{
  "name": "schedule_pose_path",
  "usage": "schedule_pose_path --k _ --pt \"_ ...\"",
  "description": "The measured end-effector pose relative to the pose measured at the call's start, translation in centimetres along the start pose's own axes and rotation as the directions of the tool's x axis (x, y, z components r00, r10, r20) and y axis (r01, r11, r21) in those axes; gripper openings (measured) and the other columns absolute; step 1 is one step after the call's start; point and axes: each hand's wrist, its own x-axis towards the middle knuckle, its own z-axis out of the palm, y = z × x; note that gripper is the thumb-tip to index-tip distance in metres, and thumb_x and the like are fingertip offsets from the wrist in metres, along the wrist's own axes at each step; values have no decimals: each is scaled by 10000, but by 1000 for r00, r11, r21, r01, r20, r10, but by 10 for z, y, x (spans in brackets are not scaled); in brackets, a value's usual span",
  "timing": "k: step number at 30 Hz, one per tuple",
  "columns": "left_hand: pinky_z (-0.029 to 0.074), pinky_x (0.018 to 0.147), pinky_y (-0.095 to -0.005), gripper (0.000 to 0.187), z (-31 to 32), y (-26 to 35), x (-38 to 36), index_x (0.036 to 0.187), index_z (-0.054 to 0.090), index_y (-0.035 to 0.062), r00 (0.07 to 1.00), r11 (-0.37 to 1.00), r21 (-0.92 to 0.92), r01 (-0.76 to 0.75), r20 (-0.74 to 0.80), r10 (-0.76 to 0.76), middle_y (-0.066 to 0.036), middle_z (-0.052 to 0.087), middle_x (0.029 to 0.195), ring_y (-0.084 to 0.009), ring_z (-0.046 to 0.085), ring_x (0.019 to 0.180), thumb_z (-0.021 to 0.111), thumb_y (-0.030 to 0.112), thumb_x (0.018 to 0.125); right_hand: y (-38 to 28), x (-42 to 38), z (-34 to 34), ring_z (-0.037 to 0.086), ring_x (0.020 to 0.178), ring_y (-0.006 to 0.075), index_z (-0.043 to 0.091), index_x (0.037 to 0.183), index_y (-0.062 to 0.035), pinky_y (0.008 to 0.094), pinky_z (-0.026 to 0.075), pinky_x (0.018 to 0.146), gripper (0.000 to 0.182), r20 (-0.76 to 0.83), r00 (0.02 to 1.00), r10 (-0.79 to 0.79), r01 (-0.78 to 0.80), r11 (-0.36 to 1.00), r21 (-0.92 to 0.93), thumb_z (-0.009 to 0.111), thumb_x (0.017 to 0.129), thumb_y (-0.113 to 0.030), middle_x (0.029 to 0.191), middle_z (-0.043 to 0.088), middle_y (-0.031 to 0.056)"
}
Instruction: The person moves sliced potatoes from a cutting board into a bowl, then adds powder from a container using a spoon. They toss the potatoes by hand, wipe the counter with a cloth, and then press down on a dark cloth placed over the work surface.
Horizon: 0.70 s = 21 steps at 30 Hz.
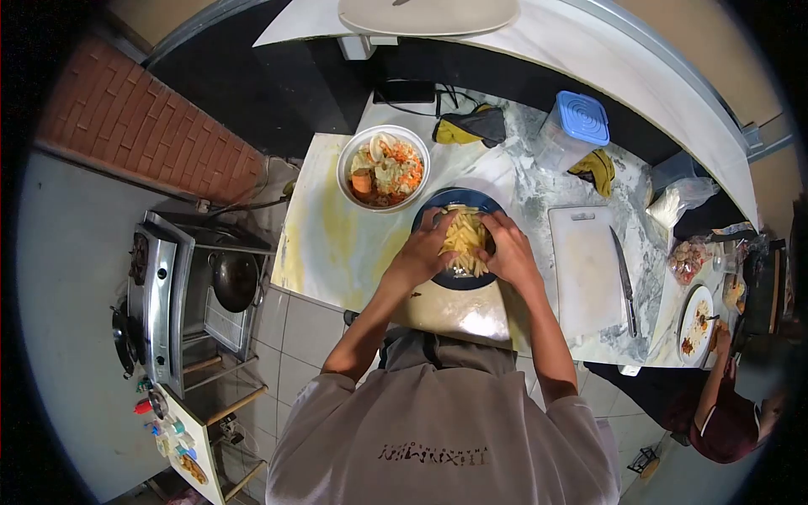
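Two hands meet over the marble worktop [539, 189], the widest thing before us, with a stove [160, 290] off to one side and a pan [234, 282] on it. On the worktop we see a white cutting board [583, 269] with a knife [624, 282] lying along its edge, blade running away from us. Beyond it stand a clear tub with a blue lid [576, 126] and a white bowl [383, 167] of chopped vegetables. Just in front of that bowl sits the dark blue plate [459, 278], right at the near edge of the worktop. Our left hand [421, 252] and right hand [509, 251] cup a heap of pale potato sticks [465, 240] from both sides, fingers [439, 225] curled and lightly spread around the pile, pressing it between the palms. The sticks mostly run lengthwise away from us, toward the white bowl. Another person's hand [720, 337] rests by a white plate [694, 324] at the far right.
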Motion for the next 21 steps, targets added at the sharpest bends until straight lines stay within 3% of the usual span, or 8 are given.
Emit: schedule_pose_path --k 3,6,7,8,10,16,18,21 --pt "429 966 -469 752 7 -7 3 1420 303 59 997 998 3 57 59 -57 -249 342 1357 -468 491 1153 711 181 800 -2 3 12 484 1154 418 447 1303 -23 458 468 927 764 40 999 33 -28 992 -126 811 646 -157 1235 496 243" --pt "431 951 -493 766 21 -19 4 1400 312 31 1000 1000 -23 -1 30 2 -265 391 1267 -488 498 1115 729 143 768 8 3 36 455 1182 433 381 1354 -4 470 468 923 895 67 997 43 -36 994 -103 843 612 -192 1265 469 244" --pt "431 951 -493 766 25 -19 4 1400 312 31 1000 1000 -27 -4 30 5 -265 391 1267 -488 498 1115 729 143 768 10 1 45 485 1143 447 352 1345 8 476 482 895 888 18 999 35 -33 995 -95 828 609 -133 1242 475 263" --pt "442 929 -497 743 29 -16 6 1380 326 11 997 998 -12 64 33 -64 -276 396 1236 -492 499 1097 712 97 751 10 2 49 485 1143 447 352 1345 8 476 482 895 888 19 999 37 -35 994 -100 828 609 -133 1242 475 263" --pt "452 907 -502 721 35 -14 8 1359 341 -8 991 991 -3 131 33 -131 -287 401 1204 -496 500 1079 695 52 733 11 2 55 509 1121 460 319 1360 2 464 461 902 870 34 989 146 -145 989 -39 786 629 -65 1261 483 282" --pt "427 947 -524 619 34 -27 16 1340 357 7 998 996 -70 62 -7 -63 -344 412 1223 -518 476 1108 609 11 774 14 1 62 556 1035 454 440 1213 -18 464 487 822 582 -108 991 77 -71 995 63 695 691 14 1180 557 275" --pt "384 998 -500 533 26 -30 14 1358 370 51 998 995 -79 -58 -3 58 -277 447 1291 -483 436 1196 582 93 871 3 0 45 561 1033 450 432 1189 -7 477 490 812 569 -91 991 99 -92 992 88 703 689 10 1138 569 269" --pt "368 1018 -488 508 13 -31 14 1369 361 57 996 986 -149 -76 39 83 -263 445 1333 -459 413 1239 558 126 907 4 0 33 564 1035 442 435 1175 1 484 489 814 545 -20 990 142 -139 982 124 705 702 0 1102 583 263"
